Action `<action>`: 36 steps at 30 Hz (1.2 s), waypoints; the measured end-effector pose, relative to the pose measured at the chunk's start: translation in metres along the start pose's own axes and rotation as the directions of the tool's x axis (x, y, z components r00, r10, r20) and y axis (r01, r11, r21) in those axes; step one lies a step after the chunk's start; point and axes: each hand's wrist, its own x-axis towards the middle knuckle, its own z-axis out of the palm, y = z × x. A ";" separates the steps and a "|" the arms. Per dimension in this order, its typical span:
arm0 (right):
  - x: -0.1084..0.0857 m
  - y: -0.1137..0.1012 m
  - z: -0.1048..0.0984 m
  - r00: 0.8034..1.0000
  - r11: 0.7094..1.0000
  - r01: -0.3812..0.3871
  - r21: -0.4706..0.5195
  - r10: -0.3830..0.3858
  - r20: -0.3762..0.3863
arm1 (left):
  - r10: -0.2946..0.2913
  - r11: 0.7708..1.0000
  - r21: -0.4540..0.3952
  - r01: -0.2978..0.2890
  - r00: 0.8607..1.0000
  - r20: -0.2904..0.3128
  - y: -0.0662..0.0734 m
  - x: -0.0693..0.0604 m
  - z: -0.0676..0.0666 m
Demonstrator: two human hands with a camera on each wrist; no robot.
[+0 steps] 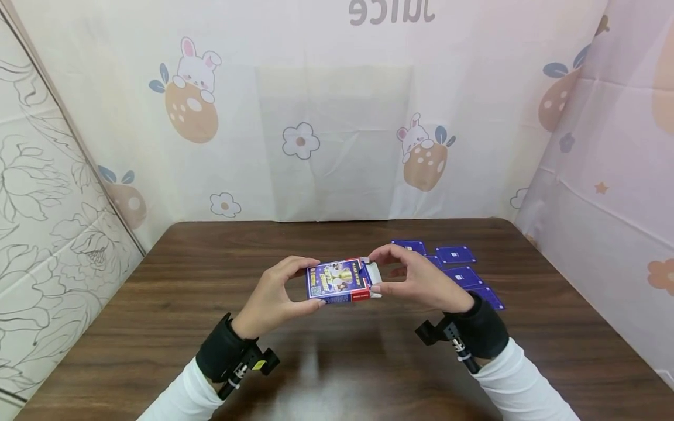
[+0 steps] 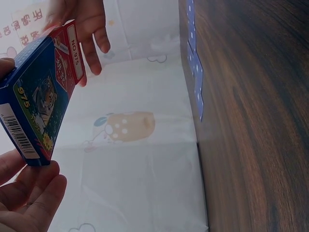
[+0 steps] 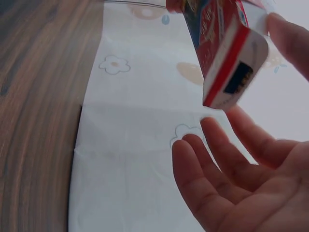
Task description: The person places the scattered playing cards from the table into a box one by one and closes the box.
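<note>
A small blue and red playing-card box [image 1: 336, 282] is held up above the table between both hands. My left hand [image 1: 276, 297] grips its left end, thumb on the near edge and fingers on the far edge. The left wrist view shows the box's side [image 2: 41, 92] with a tiger picture and a barcode. At the right end a white end flap [image 3: 239, 72] stands out from the box. My right hand [image 1: 418, 282] pinches this end between thumb and index finger, its other fingers loosely spread below. What is inside the box is hidden.
Several blue cards [image 1: 464, 276] lie on the right rear of the brown wooden table [image 1: 337, 374], just beyond the right hand. A printed cloth [image 1: 337, 146] hangs behind the table, and more patterned cloth stands at the left and right sides.
</note>
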 end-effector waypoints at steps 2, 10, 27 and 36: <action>0.001 -0.001 0.002 1.000 1.000 -0.006 0.019 0.006 -0.012 | -0.001 1.000 0.002 0.001 1.000 0.001 -0.001 0.000 0.000; 0.000 -0.002 0.006 0.998 0.998 0.052 0.020 -0.052 -0.029 | -0.012 1.000 0.001 0.012 1.000 0.001 -0.002 0.001 0.000; -0.007 -0.006 -0.001 0.997 0.998 0.062 -0.029 -0.063 -0.042 | -0.008 1.000 -0.002 0.008 1.000 0.000 -0.001 0.003 -0.001; -0.030 0.016 -0.043 0.999 0.989 -0.021 -0.143 0.015 -0.042 | 0.004 1.000 0.000 -0.004 1.000 0.008 -0.001 -0.002 -0.003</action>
